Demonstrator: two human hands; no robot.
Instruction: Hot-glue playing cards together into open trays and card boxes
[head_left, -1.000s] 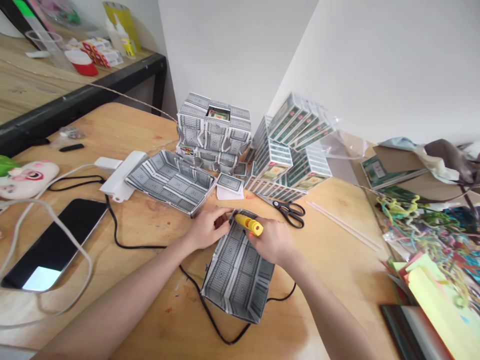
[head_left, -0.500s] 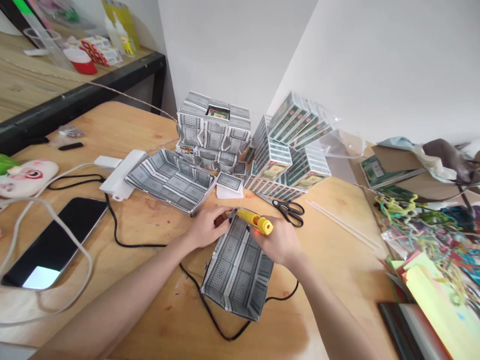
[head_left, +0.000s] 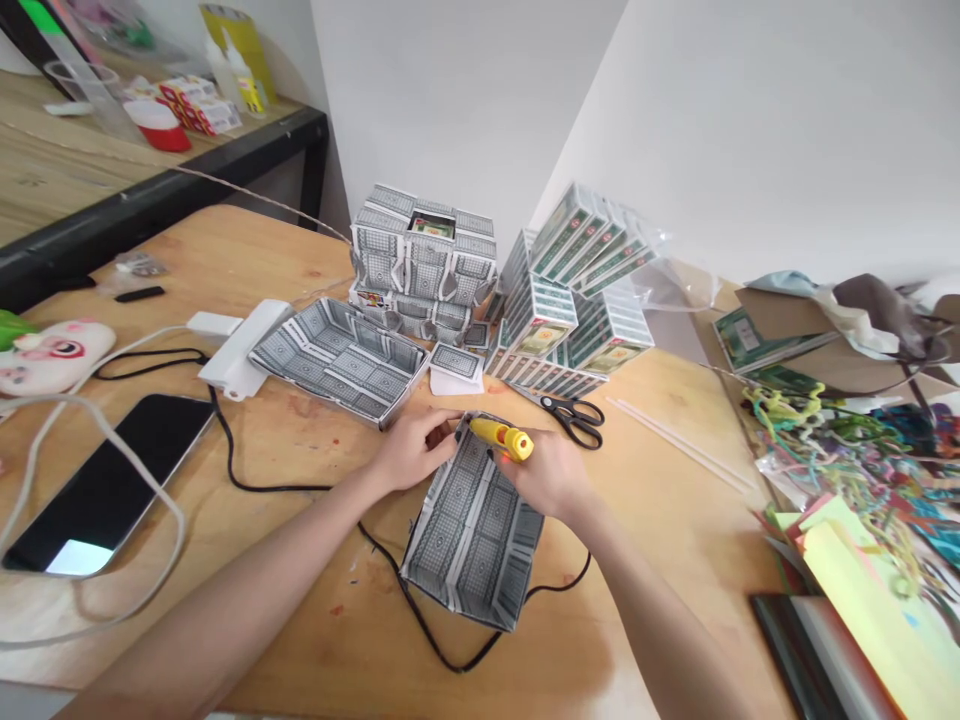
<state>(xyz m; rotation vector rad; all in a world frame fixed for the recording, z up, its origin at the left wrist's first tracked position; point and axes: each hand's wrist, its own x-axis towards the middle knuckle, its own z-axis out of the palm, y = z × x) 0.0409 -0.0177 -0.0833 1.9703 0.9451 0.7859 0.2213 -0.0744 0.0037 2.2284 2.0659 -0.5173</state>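
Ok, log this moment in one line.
left hand: at far-left corner of rectangular grey-patterned card tray | right hand: holding yellow glue gun, over tray's far end | black-handled scissors: beyond right hand

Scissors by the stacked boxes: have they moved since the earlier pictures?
No. Against the stacked boxes, the scissors keep the same place and angle; both drift slightly left together in the picture, likely the camera turning.
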